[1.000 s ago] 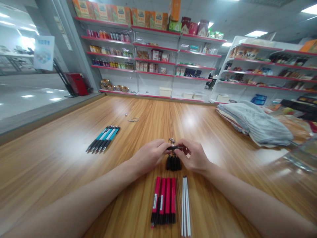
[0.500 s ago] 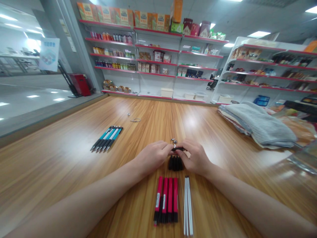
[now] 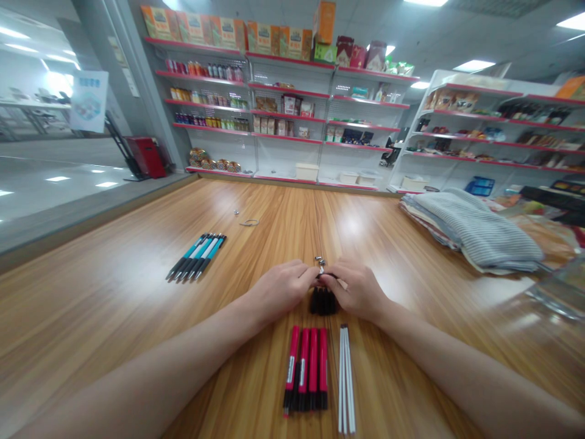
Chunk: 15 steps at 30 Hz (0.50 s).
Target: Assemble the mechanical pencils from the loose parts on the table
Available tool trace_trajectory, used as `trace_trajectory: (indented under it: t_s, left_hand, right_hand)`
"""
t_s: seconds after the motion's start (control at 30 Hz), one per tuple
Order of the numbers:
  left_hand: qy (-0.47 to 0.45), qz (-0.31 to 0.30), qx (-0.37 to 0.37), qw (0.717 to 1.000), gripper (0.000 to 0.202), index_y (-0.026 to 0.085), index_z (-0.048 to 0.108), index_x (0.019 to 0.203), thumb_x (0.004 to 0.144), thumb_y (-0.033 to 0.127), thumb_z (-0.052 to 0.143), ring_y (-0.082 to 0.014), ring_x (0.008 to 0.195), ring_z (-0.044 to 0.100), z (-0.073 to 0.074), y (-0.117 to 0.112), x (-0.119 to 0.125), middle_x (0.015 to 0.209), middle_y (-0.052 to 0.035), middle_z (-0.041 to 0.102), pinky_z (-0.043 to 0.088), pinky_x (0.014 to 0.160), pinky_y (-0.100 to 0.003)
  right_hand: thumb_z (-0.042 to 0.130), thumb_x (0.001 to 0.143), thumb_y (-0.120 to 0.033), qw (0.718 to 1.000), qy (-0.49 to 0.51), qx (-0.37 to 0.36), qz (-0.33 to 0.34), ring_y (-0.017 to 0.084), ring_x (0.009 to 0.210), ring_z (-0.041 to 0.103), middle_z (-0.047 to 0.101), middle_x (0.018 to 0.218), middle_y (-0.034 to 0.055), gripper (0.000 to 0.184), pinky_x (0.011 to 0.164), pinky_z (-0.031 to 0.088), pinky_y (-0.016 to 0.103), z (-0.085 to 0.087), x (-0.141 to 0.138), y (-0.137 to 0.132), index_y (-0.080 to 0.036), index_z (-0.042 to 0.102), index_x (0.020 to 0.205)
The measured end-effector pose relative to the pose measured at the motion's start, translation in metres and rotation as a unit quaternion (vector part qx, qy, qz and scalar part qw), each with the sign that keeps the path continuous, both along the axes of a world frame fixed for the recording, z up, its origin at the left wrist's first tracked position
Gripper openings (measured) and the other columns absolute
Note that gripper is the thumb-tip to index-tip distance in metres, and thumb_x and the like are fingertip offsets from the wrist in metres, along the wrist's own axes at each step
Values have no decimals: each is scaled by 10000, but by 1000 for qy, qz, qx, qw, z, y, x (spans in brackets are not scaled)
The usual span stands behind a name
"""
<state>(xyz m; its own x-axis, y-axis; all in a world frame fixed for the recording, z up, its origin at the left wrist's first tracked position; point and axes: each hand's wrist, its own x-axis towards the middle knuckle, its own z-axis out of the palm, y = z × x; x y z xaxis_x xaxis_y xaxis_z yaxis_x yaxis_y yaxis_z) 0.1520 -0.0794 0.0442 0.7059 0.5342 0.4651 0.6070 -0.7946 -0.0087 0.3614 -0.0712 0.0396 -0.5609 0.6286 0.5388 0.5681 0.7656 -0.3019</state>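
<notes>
My left hand [image 3: 283,283] and my right hand [image 3: 359,286] meet at the middle of the table, both closed in a pinch. Between their fingertips is a small black pen part [image 3: 321,276], mostly covered by the fingers. Just below it, several black pen grips [image 3: 323,302] lie side by side. Tiny silver pen tips [image 3: 319,260] rest beyond the fingers. Nearer to me is a row of pink pen barrels [image 3: 313,360] with black lower ends. Thin white refills [image 3: 346,378] lie parallel on their right.
Blue-and-black pens [image 3: 197,256] are lined up on the left of the wooden table [image 3: 137,311]. Behind them lies a thin loop [image 3: 249,222]. Folded cloths [image 3: 479,225] are stacked at the right, by a clear container [image 3: 560,292]. Stocked shelves [image 3: 287,110] stand beyond the table.
Between my fingertips less of the black part shows than before. Both hands stay in nearly the same place, and the laid-out pieces have not moved.
</notes>
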Motion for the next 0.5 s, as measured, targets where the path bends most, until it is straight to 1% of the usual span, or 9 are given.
trace_trajectory:
  t_s: [0.07,0.13,0.17,0.3,0.43,0.5]
  left_hand:
    - [-4,-1,-1,1000,225,112,580,984,968,230,389,-174,757,570,0,0,1,808,-80,607,471,695,-300]
    - [-9,-4,4,1000,236,103,573,1004,972,237,381,-176,761,568,0,0,1,820,-83,610,474,698,-304]
    - [-10,-5,7,1000,243,101,574,1000,974,239,375,-176,759,567,0,0,1,822,-84,609,474,696,-305]
    - [-5,0,7,1000,271,109,582,968,980,262,358,-178,759,568,-2,2,0,804,-80,604,468,692,-305]
    - [-17,14,0,1000,296,122,579,943,984,305,350,-173,757,568,-6,4,-1,796,-70,603,457,696,-299]
    - [-21,24,0,1000,295,134,576,931,983,317,351,-169,754,563,-5,4,-2,795,-61,599,447,693,-291]
  right_hand:
    - [533,882,-219,1000,11,17,6,193,804,549,634,838,65,103,718,430,324,0,0,0,-175,609,935]
    - [562,854,-212,999,20,32,6,204,840,546,630,887,76,142,737,433,336,2,1,-1,-164,589,985]
    - [570,850,-216,999,17,39,7,203,833,544,628,882,72,145,738,433,339,2,1,-1,-166,587,985]
    - [552,868,-206,998,-1,63,8,189,769,530,623,812,46,61,721,429,335,3,2,0,-188,591,913]
    - [544,840,-153,998,29,61,-9,197,828,547,614,867,60,105,722,439,321,1,2,1,-178,540,942]
    - [545,830,-147,998,22,50,-16,195,830,551,609,870,54,127,716,440,313,2,3,0,-183,529,951]
